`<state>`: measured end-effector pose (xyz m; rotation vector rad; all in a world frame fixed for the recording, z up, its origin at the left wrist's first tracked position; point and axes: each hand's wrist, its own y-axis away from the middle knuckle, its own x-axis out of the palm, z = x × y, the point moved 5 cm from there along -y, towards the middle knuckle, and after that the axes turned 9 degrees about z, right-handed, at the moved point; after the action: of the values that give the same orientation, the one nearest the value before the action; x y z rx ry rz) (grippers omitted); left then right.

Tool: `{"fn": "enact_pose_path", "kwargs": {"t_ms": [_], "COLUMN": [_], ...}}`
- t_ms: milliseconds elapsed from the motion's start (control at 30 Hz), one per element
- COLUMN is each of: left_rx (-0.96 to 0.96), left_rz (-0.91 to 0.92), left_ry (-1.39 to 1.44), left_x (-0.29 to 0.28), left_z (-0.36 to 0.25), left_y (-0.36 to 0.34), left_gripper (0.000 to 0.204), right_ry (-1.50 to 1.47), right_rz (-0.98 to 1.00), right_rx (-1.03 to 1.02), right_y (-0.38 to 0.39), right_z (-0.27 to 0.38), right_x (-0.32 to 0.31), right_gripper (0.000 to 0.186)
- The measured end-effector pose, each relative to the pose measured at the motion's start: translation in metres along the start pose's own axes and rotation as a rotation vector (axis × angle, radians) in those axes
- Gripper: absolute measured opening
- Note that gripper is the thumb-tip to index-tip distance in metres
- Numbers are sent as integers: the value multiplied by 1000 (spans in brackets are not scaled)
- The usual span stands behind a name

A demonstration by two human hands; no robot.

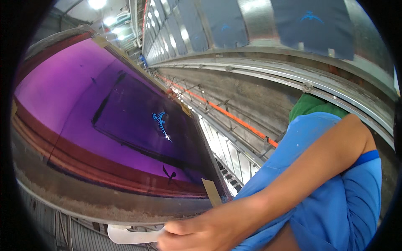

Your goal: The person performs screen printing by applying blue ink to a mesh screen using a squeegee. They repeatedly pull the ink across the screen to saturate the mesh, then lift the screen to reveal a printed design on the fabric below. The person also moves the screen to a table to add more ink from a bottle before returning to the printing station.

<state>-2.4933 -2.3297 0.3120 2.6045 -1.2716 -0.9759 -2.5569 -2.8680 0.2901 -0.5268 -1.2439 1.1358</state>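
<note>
My right hand (205, 232) reaches across from the right and has its fingers closed on a white curved handle (134, 236). The handle sits at the near edge of a large screen-printing frame (79, 194), which stands tilted up on my left. Stretched over the frame is purple mesh (63, 100), darker in the middle, with black streaks and a light-blue bird-like design. A tan tape strip (212, 192) sticks to the near corner of the frame. My left hand is out of view; a patch of skin shows at the lower edge.
Up to the right runs a long metal printing table (257, 19) with dark grey fabric pieces (312, 25), some bearing blue prints. A metal rail (268, 77) follows its edge. Lower down, an orange bar (226, 112) runs lengthwise. My blue shirt (268, 175) fills the lower right.
</note>
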Motion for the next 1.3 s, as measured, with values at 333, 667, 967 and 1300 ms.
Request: {"fn": "enact_pose_path", "kwargs": {"t_ms": [333,667,967,1300], "left_rx": [-54,-77,-101,-108], "left_rz": [-112,-159,-170,-159], "left_ry": [-24,-26,-30,-26], "left_x": [-5,-4,-2,3], "left_z": [9,12,21,30], "left_y": [30,45,50,45], "left_gripper": [77,76,75,74], "right_ry": [-466,-550,-496,-599], "right_rz": [299,380,318,340], "right_rx": [173,218,328,527], "right_y": [87,87,86,88], "right_z": [-63,-81,-93,-108], "right_x": [-8,-11,-11,-1], "right_gripper": [21,21,24,18]}}
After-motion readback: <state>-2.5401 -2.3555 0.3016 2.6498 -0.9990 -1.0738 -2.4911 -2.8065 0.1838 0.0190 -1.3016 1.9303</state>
